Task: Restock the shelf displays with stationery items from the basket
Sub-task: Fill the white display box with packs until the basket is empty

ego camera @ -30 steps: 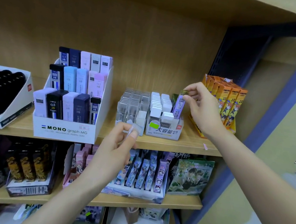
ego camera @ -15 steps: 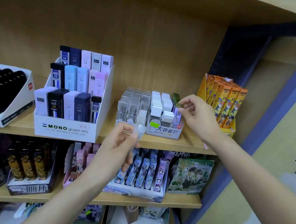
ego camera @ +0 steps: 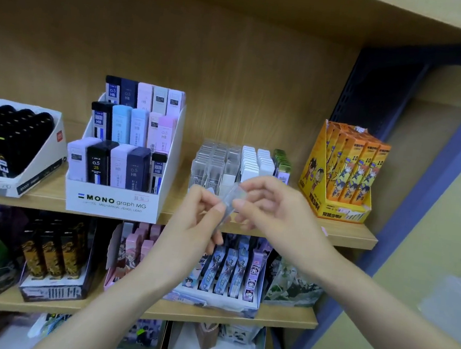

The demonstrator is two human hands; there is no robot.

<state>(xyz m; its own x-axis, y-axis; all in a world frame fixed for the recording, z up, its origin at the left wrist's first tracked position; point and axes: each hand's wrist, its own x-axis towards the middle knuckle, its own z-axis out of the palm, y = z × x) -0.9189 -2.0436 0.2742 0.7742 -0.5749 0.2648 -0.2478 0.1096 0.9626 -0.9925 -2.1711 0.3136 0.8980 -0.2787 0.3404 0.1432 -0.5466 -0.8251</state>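
Plastic lead case [ego camera: 231,200]: clear, slim, tilted, held in mid-air just in front of the shelf [ego camera: 353,235]; not yet in any slot.
Left hand [ego camera: 198,222]: pinches the lower end of the case between thumb and fingers.
Right hand [ego camera: 277,207]: pinches the upper end, fingers curled.
Clear cases [ego camera: 216,158]: packed in rows right behind the hands; probably where this one belongs.
Done: white cases [ego camera: 256,162] and green packs [ego camera: 281,162] beside them look well filled.
Left: seating this case; basket out of view, remaining stock unknown.
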